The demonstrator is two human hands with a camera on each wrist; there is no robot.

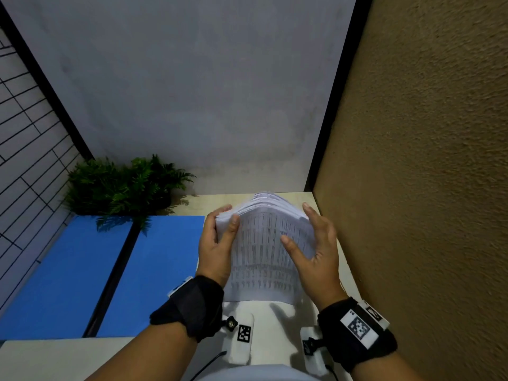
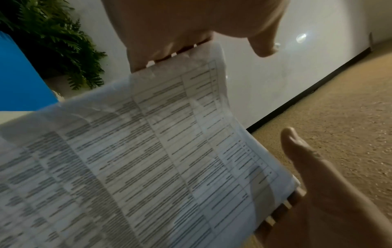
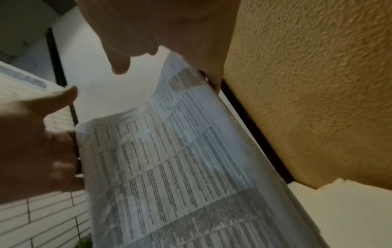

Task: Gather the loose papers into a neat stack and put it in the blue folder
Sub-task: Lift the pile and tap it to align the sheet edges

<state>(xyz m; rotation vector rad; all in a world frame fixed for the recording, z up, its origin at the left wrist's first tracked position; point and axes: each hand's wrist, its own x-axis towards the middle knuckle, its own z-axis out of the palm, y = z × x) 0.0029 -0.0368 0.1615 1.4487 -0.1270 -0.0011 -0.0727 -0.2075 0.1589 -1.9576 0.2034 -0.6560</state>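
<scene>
A stack of printed papers (image 1: 264, 251) stands on edge on the table, bowed toward me, between both hands. My left hand (image 1: 229, 214) grips its upper left edge, thumb on the front and fingers (image 2: 161, 50) curled behind. My right hand (image 1: 295, 222) lies against the right edge with straight fingers; its thumb (image 3: 118, 67) is spread out in front of the sheet. The blue folder (image 1: 68, 270) lies open and flat on the table to the left of the stack, with a black spine down its middle.
A green fern-like plant (image 1: 123, 185) stands at the back, overhanging the folder's far edge. A rough brown wall (image 1: 412, 160) rises just right of the stack, a grey wall behind. The pale table (image 1: 55, 358) shows in front of the folder.
</scene>
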